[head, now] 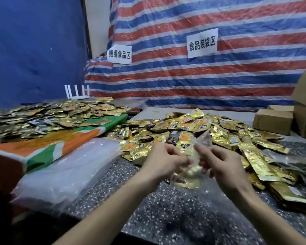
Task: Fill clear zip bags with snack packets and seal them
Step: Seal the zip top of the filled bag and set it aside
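Our left hand (163, 160) and right hand (224, 165) are both curled, pinching the bag (179, 177) near its top, over the near table (166, 209). We are judging it thin, soft, slippery and light, with few packets (193, 171) inside; gripping at its top edge seems safest.

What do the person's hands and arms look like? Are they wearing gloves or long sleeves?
No gloves and no long sleeves. The left hand and right hand are bare, with no rings that I can see. The left forearm and right forearm are bare too, with no sleeve, watch or bracelet in view.
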The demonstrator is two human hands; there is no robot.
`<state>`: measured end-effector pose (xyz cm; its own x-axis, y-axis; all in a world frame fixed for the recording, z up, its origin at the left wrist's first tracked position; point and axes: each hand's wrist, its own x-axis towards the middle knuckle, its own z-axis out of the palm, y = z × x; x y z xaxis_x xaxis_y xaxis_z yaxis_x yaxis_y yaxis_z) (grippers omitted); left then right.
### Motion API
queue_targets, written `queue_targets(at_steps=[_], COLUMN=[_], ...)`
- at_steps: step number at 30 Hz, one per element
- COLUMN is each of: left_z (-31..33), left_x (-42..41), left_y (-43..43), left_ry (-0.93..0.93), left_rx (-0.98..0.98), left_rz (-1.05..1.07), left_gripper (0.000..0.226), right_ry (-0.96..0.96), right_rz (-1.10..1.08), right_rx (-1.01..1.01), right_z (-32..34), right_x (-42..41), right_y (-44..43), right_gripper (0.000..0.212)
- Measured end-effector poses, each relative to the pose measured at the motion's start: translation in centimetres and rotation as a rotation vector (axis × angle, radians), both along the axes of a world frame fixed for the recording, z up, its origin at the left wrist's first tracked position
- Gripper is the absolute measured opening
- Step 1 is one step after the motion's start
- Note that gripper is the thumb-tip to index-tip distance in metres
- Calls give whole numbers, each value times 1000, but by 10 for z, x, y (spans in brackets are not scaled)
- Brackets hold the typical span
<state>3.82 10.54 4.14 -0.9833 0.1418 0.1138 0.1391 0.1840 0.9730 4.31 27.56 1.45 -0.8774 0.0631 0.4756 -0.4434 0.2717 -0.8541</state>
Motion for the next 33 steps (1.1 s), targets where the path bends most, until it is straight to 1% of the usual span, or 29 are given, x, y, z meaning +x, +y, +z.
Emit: queue_targets(at_steps=[2,5,7,9,11,13,15,16,17,18,19,20,22,23,24,25,27,28,29,30,31,32,33], left_z=[4,17,27,32,33,31,30,30,31,30,30,29,24,22,19,16,10,6,2,-4,-9,-15,-23], left_x=[2,2,-1,-3,-3,-3,-6,-8,-11,-14,-16,-18,-21,-22,-24,-24,-24,-26,-28,-31,-35,-38,-42], left_y=[1,-11,-25,-34,-31,-22,-15,-12,-9,-6,-3,0,4,5,6,7,9,9,8,6,4,2,0], left_ry=[-26,-55,-32,6,25,55,54,37,12,-19,-50,-76,-126,-156,-189,-224,-284,-278,-248,-208,-158,-90,-7], left_rx=[-9,33,3,-123,-230,-245,-182,-141,-101,-64,-28,9,101,152,203,253,346,373,394,411,401,321,156], left_rz=[-24,13,89,128,120,116,108,93,73,51,29,11,-15,-27,-42,-58,-132,-191,-247,-275,-267,-217,-139], left_gripper=[18,15,14,16,16,14,8,7,7,10,13,16,21,23,23,24,25,29,38,49,57,58,52], right_ry=[-164,-244,-239,-197,-122,25,186,261,327,378,377,322,228,208,230,280,377,393,396,399,385,379,388], right_rz=[52,-3,-69,-156,-187,-155,-80,-43,-6,38,84,130,145,120,93,67,42,40,36,20,-6,-36,-58], right_rx=[-1,-35,-43,16,103,225,390,494,601,698,786,875,1068,1160,1217,1234,1164,1127,1093,1048,1004,969,950], right_z=[14,28,37,44,49,54,59,59,60,61,63,64,62,61,59,59,58,58,57,56,55,53,53], right_x=[3,8,12,17,24,36,48,51,54,57,61,64,65,64,64,64,63,63,63,61,61,59,59], right_y=[-2,16,33,45,49,46,46,49,51,53,54,56,63,66,67,67,70,72,74,76,78,80,81], right_gripper=[32,24,24,22,16,21,39,44,44,37,27,26,49,51,46,39,25,20,15,15,19,20,18])
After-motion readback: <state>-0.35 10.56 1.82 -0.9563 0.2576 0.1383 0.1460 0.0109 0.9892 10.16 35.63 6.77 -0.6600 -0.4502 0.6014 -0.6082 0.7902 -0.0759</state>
